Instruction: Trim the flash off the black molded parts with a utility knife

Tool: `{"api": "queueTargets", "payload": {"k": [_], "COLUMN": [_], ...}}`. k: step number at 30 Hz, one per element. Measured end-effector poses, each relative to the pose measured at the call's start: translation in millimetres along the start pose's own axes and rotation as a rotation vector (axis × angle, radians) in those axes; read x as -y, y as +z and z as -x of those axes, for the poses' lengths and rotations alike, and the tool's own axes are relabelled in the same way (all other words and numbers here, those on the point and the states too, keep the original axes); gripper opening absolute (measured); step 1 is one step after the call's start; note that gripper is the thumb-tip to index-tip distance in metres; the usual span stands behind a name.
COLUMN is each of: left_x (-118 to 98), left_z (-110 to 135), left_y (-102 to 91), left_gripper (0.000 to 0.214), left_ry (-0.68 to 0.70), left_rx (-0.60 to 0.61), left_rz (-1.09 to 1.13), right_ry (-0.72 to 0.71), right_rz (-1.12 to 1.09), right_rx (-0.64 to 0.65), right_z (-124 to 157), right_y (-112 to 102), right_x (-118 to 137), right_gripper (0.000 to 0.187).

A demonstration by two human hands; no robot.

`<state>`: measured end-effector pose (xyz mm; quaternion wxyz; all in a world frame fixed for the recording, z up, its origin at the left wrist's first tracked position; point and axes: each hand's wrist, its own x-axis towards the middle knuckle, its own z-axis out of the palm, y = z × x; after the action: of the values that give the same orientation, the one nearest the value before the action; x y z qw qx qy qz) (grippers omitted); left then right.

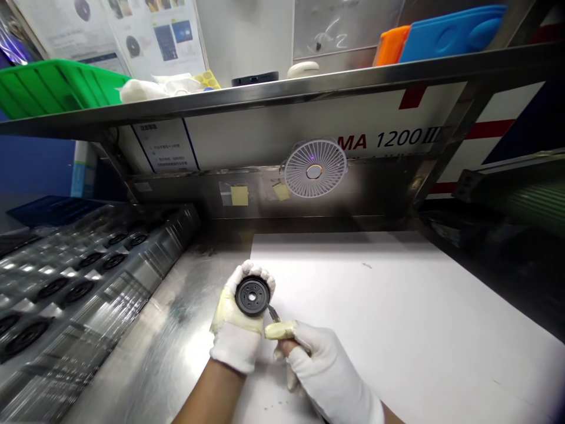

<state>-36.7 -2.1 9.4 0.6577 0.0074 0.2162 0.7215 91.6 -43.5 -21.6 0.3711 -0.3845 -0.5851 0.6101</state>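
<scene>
The white sheet (397, 306) covers most of our bench. Left of the sheet lies a clear tray (66, 282) of black parts, and beyond its far edge stands a small fan (315, 168). Over the sheet's near-left corner, our gloved left hand (238, 321) grips a black disc (252, 295). Our right hand (318, 365) pinches a thin blade (273, 313), its tip at the disc's lower edge.

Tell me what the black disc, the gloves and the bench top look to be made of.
Black disc: likely moulded plastic or rubber, matte, dull highlights. Gloves on the left hand holding it and the right hand holding a small blade: white knitted fabric, soft creases; yellowish fingertip sleeves, perhaps latex. Bench top: brushed stainless steel, streaky reflections.
</scene>
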Motion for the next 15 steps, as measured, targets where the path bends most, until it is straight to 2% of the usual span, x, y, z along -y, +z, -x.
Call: {"api": "queueTargets", "payload": {"k": [5,7,9,12,15], "left_x": [2,3,3,1,-1], "left_z": [2,2,3,7,14], "left_y": [2.6,1.2,-0.7,-2.0,0.3], "left_gripper": [0.006,0.008,0.011,0.015,0.027], "left_ry": [0.001,-0.003,-0.018,-0.06,-0.128], "left_rx": [-0.007,0.031,0.068,0.073,0.075], "left_rz": [-0.01,-0.007,-0.008,-0.034,-0.06], "right_ry": [0.11,0.065,-0.03,-0.133,-0.156], "right_rz": [-0.05,-0.154,-0.281,-0.378,-0.403], "right_rx": [0.25,0.261,0.168,-0.108,-0.351], "right_z": [6,7,5,0,-6], "right_y": [2,0,-7,-22,-35], "right_x": [11,13,14,14,16], "right_gripper": [0.019,0.017,0.022,0.032,0.038]}}
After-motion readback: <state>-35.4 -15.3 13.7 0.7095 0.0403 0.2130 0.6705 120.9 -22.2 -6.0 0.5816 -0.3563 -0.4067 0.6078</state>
